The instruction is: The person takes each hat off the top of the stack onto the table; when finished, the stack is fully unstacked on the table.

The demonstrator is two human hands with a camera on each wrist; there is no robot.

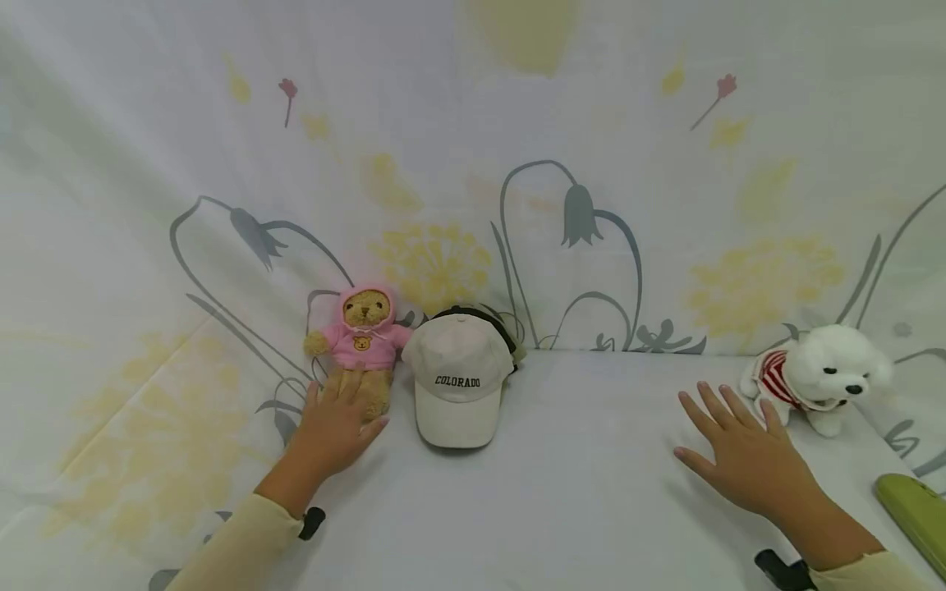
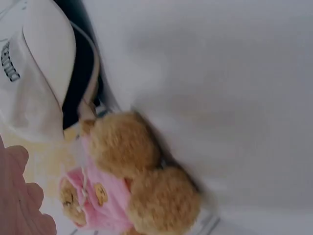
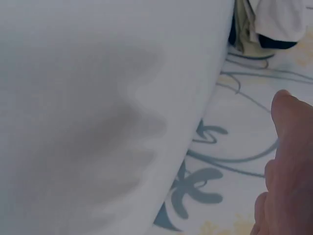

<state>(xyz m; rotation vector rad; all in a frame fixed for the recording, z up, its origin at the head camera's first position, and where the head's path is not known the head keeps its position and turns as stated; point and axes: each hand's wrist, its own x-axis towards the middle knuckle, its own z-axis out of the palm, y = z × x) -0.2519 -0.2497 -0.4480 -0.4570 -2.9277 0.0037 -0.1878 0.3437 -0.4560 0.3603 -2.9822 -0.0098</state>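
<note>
My left hand (image 1: 330, 431) is held palm down with fingers spread, overlapping the legs of a brown teddy bear (image 1: 362, 345) in a pink hoodie. In the left wrist view the bear's fuzzy feet (image 2: 164, 200) show, with a gap between them and my fingers (image 2: 19, 188). Just right of the bear, a cream baseball cap (image 1: 461, 369) lettered COLORADO leans over a darker cap behind it. My right hand (image 1: 757, 460), fingers also spread, hovers over the white surface and holds nothing. Beyond its fingertips sits a white plush dog (image 1: 835, 373) in a red-striped shirt.
A green object (image 1: 916, 517) lies at the right edge, partly out of view. Behind the toys rises a white cloth backdrop (image 1: 458, 139) printed with grey and yellow flowers. A white surface (image 1: 576, 492) stretches between the hands, with their shadows on it.
</note>
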